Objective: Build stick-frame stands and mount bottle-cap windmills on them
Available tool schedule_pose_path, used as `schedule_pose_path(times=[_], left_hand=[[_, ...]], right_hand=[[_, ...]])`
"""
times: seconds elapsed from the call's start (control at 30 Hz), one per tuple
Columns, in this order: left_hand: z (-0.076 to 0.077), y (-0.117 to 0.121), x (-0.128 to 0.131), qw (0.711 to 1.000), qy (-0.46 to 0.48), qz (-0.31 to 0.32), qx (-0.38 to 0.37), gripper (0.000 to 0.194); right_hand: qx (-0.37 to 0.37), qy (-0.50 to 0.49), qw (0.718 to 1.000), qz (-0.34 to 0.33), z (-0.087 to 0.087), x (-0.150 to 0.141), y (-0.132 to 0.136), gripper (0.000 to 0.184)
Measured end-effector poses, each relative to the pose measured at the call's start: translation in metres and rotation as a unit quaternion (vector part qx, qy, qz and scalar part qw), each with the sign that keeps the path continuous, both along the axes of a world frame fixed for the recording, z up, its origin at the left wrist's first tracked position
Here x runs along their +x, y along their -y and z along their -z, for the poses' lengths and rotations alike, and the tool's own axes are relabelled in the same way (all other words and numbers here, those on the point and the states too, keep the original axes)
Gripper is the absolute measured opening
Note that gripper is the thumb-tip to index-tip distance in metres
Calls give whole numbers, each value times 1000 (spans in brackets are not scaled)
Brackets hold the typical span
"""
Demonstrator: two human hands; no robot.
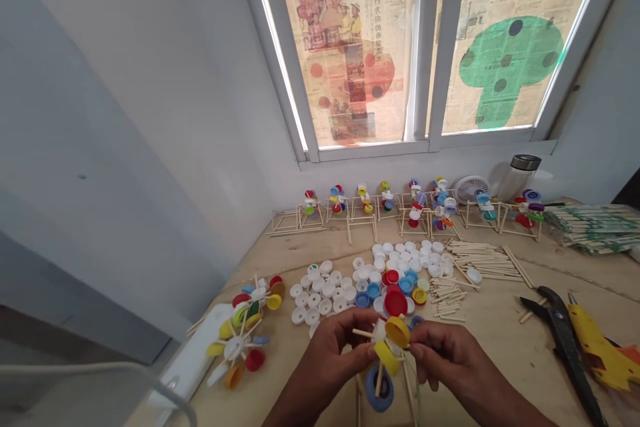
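Note:
Near the table's front edge, my left hand (339, 349) grips a bottle-cap wheel (387, 355) by its left side. Wooden sticks and yellow caps stick out around the wheel's white hub, and a blue cap (379, 388) hangs at the bottom. On the wheel's right side, the fingers of my right hand (444, 353) pinch close to the upper yellow cap; what exactly lies between them is hidden. Below the wheel, pale wooden sticks (411, 393) form part of a frame. Just beyond my hands lie red caps (395, 302) and blue caps (373, 290).
White caps (327, 289) and wooden sticks (483, 260) cover the middle. More cap wheels (235, 347) lie at left. Finished stick frames with wheels (365, 203) line the wall beside a fan (471, 188) and flask (520, 173). Black cutters (560, 327) and a yellow glue gun (595, 340) lie right.

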State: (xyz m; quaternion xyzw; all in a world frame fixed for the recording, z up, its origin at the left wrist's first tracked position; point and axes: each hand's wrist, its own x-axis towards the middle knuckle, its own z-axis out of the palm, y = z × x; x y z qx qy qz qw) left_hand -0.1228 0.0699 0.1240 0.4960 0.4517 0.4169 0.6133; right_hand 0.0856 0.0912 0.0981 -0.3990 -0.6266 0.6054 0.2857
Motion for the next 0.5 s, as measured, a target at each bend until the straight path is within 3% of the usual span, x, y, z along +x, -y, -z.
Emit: schedule_pose_path(times=[0.13, 0.27, 0.33, 0.37, 0.5], left_hand=[[-1, -5, -11, 997, -62, -26, 46, 47], [4, -34, -31, 967, -175, -128, 133, 35], [9, -61, -41, 907, -322, -171, 212, 30], [12, -76, -45, 853, -424, -184, 244, 29], [28, -138, -52, 779, -536, -189, 264, 23]], right_hand=[[-32, -40, 999, 19, 2, 11, 1, 42], [-55, -49, 995, 73, 1, 23, 3, 42], [-68, -52, 992, 90, 2, 28, 4, 43], [-75, -53, 991, 99, 4, 31, 4, 43], [-92, -44, 989, 111, 14, 43, 5, 41]])
